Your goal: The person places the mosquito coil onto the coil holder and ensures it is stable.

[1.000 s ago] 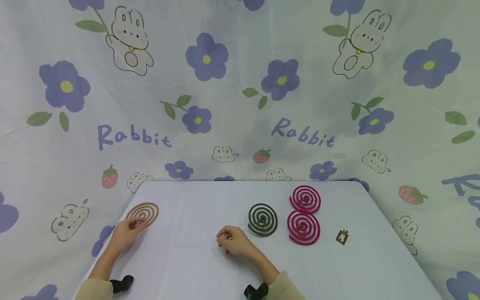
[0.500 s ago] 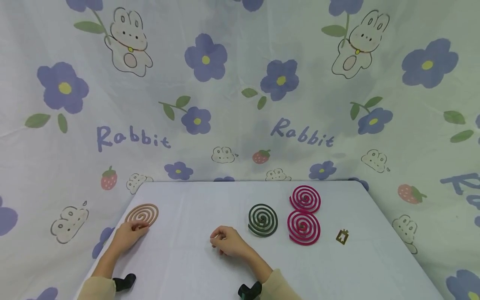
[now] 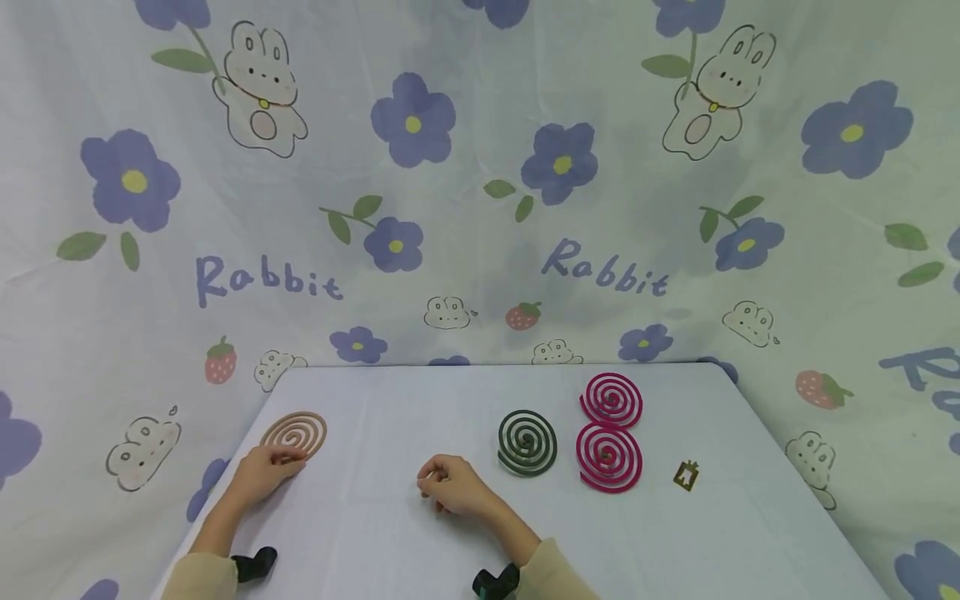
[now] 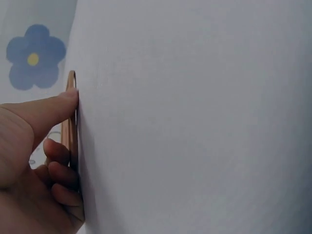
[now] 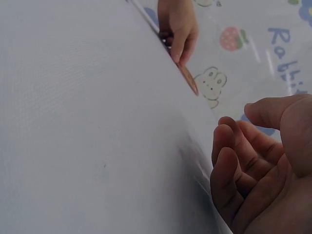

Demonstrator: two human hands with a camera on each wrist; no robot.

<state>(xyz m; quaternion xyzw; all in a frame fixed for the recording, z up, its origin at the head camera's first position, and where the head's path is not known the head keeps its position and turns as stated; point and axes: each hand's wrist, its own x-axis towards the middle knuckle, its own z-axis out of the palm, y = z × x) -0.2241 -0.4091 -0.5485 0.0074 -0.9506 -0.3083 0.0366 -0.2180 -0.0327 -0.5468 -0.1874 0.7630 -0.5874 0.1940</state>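
Observation:
At the left side of the white table, my left hand (image 3: 262, 473) pinches the near edge of a tan mosquito coil (image 3: 318, 423). In the left wrist view the coil (image 4: 73, 131) appears edge-on, with the thumb on it and the other fingers curled beside it. Part of the coil is hidden by the hand. My right hand (image 3: 456, 485) hovers over or rests on the middle of the table, fingers loosely curled, holding nothing. A dark green mosquito coil (image 3: 527, 442) lies nearest to it, apart from the fingers.
Right of the green coil lie two magenta mosquito coils, a far one (image 3: 612, 399) and a near one (image 3: 609, 457), touching each other. A small brass-coloured metal stand (image 3: 686, 475) lies farther right. Behind the table (image 3: 390, 550) hangs a patterned curtain (image 3: 480, 183).
The tan coil and my left hand have shifted slightly to the right, and the fingers now sit at the coil's near edge. My right hand has moved a little left.

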